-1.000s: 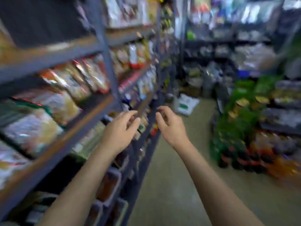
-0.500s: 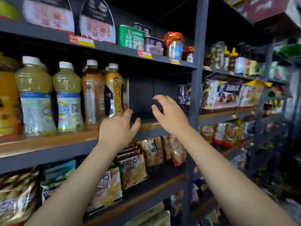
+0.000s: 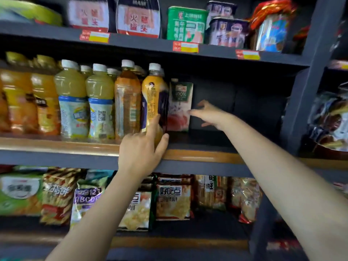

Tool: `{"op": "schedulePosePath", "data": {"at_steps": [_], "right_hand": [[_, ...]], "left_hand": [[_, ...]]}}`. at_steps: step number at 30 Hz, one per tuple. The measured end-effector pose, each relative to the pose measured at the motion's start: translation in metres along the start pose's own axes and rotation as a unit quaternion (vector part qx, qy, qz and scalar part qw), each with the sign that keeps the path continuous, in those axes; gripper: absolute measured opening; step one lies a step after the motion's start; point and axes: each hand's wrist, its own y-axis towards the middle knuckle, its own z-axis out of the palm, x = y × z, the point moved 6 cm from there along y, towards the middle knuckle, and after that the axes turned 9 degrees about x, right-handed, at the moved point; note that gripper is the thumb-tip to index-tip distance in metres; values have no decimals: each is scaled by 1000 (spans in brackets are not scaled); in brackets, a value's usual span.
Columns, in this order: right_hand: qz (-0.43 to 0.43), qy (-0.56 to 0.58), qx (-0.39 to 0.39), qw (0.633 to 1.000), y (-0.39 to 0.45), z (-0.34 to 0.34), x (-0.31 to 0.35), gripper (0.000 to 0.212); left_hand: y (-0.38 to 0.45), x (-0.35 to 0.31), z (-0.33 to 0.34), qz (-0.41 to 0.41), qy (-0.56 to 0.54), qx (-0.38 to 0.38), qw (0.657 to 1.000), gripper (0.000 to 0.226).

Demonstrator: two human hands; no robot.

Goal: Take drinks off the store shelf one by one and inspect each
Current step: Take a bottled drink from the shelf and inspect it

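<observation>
A row of drink bottles fills the middle shelf [image 3: 197, 156]. At its right end stand an orange juice bottle [image 3: 151, 102] with a white cap and, behind it to the right, a juice carton [image 3: 179, 104] with a green top. My left hand [image 3: 143, 147] is open at the base of the orange juice bottle, index finger against its lower side, thumb at the shelf edge. My right hand [image 3: 209, 114] is open, fingertips touching the right edge of the carton. Neither hand has closed around anything.
Pale yellow bottles [image 3: 85, 102] and amber tea bottles [image 3: 127, 104] stand to the left. Tins and cans [image 3: 186, 25] sit on the shelf above, snack bags [image 3: 172, 200] on the shelf below. A grey upright post [image 3: 308, 87] bounds the bay on the right.
The view swung from the aisle onto the drink shelf. Both hands moved forward into the shelf: the left reached the orange juice bottle, the right reached the carton.
</observation>
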Motion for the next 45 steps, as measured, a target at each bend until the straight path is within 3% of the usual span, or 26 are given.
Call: {"op": "schedulePosePath", "data": {"at_steps": [5,9,16,21,25,28,31,32,39,45], "right_hand": [[15,96,38,995,43,9,-13,85],[10,116,80,990,69,23,-14,57],[-7,157,78,984,85,32,-23,82],[-8,132,97,987,82,27,-11,53],[4,119,83,989,86,27,-13,44],[12,122,80,989,88,28,-11,60],[19,139,74,987,92,23,-10,105],[20,147,63,987,93,21,-10,111],[-1,190,5,982,87,19,-7,107],[-37,194,-6,980,79,20,-3,74]], "left_hand": [[-2,-2,-1,-22,51,12,998,61],[-1,1,3,-34,45,33,998,64],[1,1,4,-31,25,14,999,67],[1,0,4,-23,23,0,999,65],[0,-1,4,-25,25,0,999,65],[0,-1,4,-22,28,-4,999,65],[0,0,5,-22,31,-9,999,64],[0,-1,5,-24,33,-10,999,63],[-1,-1,4,-27,36,-9,999,64],[-1,0,3,-24,25,-9,999,64]]}}
